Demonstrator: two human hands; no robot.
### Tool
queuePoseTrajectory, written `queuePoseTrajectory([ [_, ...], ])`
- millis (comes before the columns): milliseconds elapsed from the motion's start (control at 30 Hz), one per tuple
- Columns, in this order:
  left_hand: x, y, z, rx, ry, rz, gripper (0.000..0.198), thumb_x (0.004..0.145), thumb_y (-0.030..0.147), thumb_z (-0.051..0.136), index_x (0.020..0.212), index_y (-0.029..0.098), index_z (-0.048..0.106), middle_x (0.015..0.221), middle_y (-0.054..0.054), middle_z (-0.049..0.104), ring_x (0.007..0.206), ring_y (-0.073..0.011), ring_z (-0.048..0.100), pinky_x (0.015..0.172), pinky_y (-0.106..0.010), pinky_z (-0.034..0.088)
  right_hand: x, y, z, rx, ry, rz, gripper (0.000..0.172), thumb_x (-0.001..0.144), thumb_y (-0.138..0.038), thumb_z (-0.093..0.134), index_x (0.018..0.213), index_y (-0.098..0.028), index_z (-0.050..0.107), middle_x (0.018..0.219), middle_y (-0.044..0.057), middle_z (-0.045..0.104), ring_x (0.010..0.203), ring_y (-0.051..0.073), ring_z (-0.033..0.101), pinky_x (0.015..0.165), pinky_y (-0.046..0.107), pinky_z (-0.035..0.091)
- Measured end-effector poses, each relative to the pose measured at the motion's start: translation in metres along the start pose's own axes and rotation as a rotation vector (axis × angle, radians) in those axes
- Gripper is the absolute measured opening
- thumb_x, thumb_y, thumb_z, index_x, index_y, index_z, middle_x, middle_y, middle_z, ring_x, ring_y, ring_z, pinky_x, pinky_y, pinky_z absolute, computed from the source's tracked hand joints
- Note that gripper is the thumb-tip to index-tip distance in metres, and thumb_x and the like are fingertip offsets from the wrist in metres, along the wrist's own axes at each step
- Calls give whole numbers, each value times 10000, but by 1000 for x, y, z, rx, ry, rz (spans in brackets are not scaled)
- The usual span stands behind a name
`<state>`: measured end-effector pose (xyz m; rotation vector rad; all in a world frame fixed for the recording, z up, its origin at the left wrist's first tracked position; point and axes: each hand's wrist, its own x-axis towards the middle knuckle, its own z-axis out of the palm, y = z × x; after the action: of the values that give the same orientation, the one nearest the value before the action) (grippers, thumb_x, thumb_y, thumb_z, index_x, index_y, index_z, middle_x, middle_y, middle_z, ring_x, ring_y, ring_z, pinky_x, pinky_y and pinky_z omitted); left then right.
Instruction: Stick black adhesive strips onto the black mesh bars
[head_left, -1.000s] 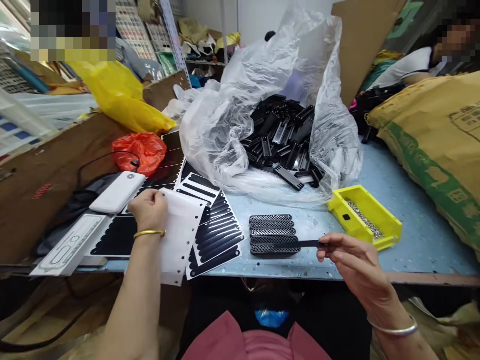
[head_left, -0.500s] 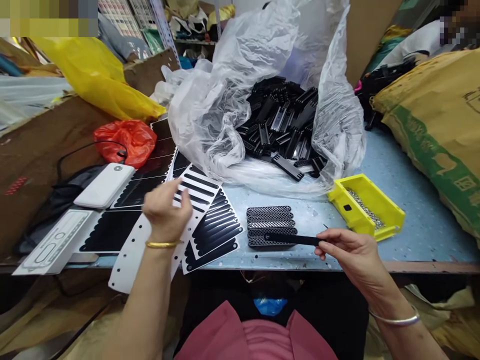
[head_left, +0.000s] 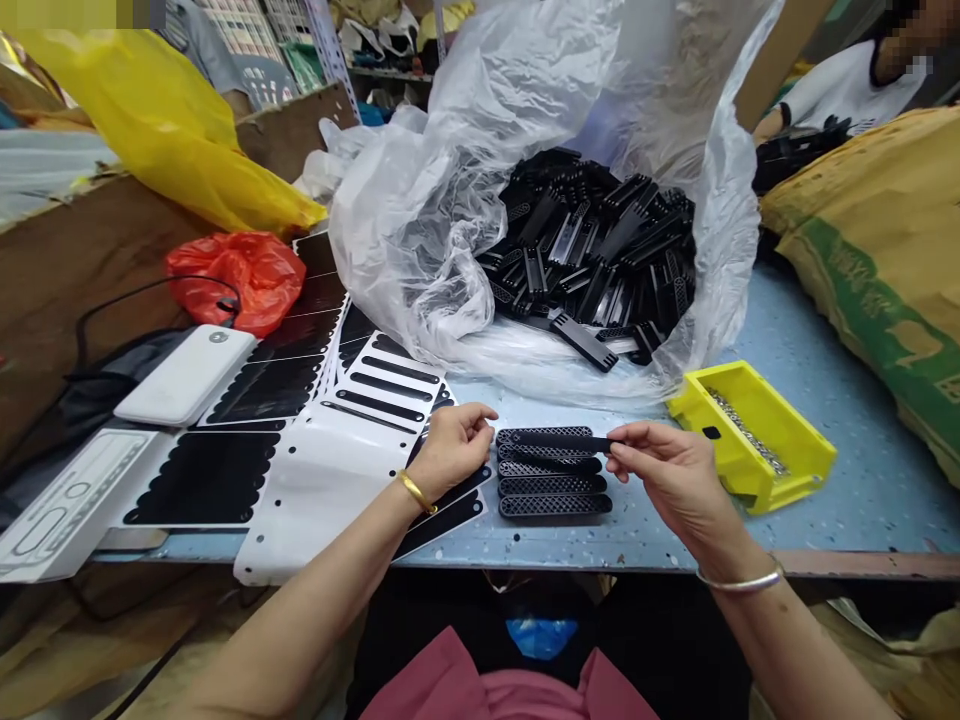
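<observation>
My right hand (head_left: pixel 667 470) pinches a thin black strip (head_left: pixel 559 442) between thumb and fingers, holding it along the topmost of several black perforated mesh strips (head_left: pixel 551 480), which lie side by side on the table. My left hand (head_left: pixel 450 452) rests beside the strips' left ends, close to the thin strip, and holds nothing I can see. Under that wrist lies a white backing sheet (head_left: pixel 322 490) with punched edge holes and die-cut black strips. A gold bangle circles my left wrist, and a silver one my right.
A clear plastic bag (head_left: pixel 405 260) holds a heap of black comb-like parts (head_left: pixel 585 240). A yellow bin (head_left: pixel 750 435) of small metal pieces stands at the right. More sheets, a white power bank (head_left: pixel 184 375), a red bag (head_left: pixel 236 285) and a woven sack (head_left: pixel 870 240) surround the blue table (head_left: pixel 862 490).
My right hand has moved the thin black strip from the lowest mesh strip up to the topmost. My left hand has moved right off the sheet, which now lies flatter, to the mesh strips.
</observation>
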<state>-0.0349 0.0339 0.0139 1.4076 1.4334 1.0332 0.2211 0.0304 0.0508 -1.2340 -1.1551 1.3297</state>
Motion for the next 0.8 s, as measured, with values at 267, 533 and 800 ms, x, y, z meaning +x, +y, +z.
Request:
queuePoseTrajectory([
  [267, -18, 17, -8, 59, -22, 6, 110, 745, 214, 578, 662, 162, 628, 550, 12, 578, 465, -101, 532, 454, -209, 403, -8, -3, 0, 9, -35, 33, 177, 639, -249, 844, 750, -163, 735, 593, 30, 657, 489, 136, 599, 411, 227, 453],
  [533, -78, 29, -17, 60, -131, -60, 151, 798, 249, 602, 667, 178, 626, 516, 13, 575, 466, -103, 531, 445, -202, 398, -51, 15, -10, -68, -54, 136, 165, 685, -268, 822, 790, -166, 747, 586, 41, 661, 477, 140, 595, 399, 226, 464],
  [800, -104, 10, 24, -320, 58, -393, 266, 811, 392, 613, 932, 155, 618, 725, -45, 656, 585, -191, 699, 400, -218, 494, -52, 19, -6, -71, -54, 151, 174, 676, -270, 824, 791, -166, 745, 583, 41, 662, 486, 147, 600, 399, 231, 470],
])
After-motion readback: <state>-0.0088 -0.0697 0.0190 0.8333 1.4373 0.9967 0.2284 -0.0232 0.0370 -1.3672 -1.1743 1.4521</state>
